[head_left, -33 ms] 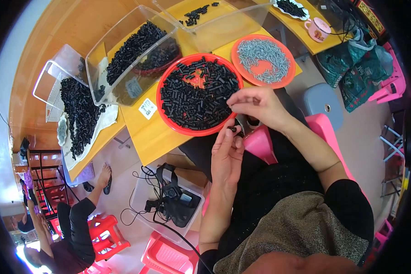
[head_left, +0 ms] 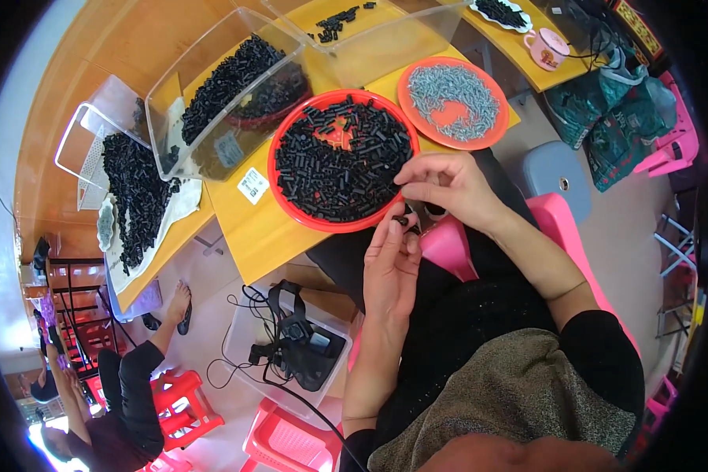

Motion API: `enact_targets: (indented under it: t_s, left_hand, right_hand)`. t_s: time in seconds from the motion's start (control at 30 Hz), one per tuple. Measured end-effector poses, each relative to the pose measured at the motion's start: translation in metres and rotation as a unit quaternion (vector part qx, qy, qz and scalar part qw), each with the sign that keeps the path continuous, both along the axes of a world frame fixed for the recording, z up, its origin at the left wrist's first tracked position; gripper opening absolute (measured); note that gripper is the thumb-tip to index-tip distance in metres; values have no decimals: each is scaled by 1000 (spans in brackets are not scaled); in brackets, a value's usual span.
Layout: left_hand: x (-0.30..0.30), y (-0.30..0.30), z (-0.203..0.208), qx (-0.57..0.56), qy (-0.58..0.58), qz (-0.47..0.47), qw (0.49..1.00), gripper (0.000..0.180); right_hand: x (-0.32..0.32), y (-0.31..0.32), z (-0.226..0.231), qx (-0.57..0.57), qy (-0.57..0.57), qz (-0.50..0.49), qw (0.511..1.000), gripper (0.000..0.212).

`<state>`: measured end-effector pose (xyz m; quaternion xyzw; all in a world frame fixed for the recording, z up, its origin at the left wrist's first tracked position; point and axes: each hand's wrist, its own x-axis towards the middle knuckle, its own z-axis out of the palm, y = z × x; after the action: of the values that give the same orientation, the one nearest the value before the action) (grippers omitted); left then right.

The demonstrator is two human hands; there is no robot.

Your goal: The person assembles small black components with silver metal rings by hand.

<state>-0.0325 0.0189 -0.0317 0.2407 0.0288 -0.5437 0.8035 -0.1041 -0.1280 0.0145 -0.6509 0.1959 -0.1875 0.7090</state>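
Observation:
My left hand (head_left: 389,271) is raised just below the near rim of a round red tray (head_left: 272,177), its thumb and fingers closed on a small black tube-shaped piece (head_left: 401,220). Many similar black pieces (head_left: 315,177) fill the tray, with a bare patch toward its far side. Over the tray's right edge, my right hand (head_left: 455,189) has its thumb and forefinger pinched together. Whatever may be between those fingertips is too small to make out. Beyond it lies an orange-red plate (head_left: 492,142) of small silver screws (head_left: 458,88).
A clear plastic bin (head_left: 165,157) of black pieces stands left of the tray on the yellow table (head_left: 267,244). Another pile (head_left: 130,197) spreads on white cloth farther left. Below is a clear box (head_left: 240,346) with a black device. Another person (head_left: 130,393) sits at lower left.

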Motion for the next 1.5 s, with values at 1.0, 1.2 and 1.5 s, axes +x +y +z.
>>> enact_targets:
  t_s: [1.0,1.2,1.5]
  left_hand:
    - [2,5,18,-3,-68,50,996,34]
    - [5,5,15,-10,-78,56,995,32]
    - [2,2,15,42,-133,75,987,29]
  right_hand:
    - [-19,42,-6,-3,-63,-24,998,13]
    - [-15,44,-10,-21,-81,-39,996,8]
    - [-13,45,-13,38,-88,-47,994,6]
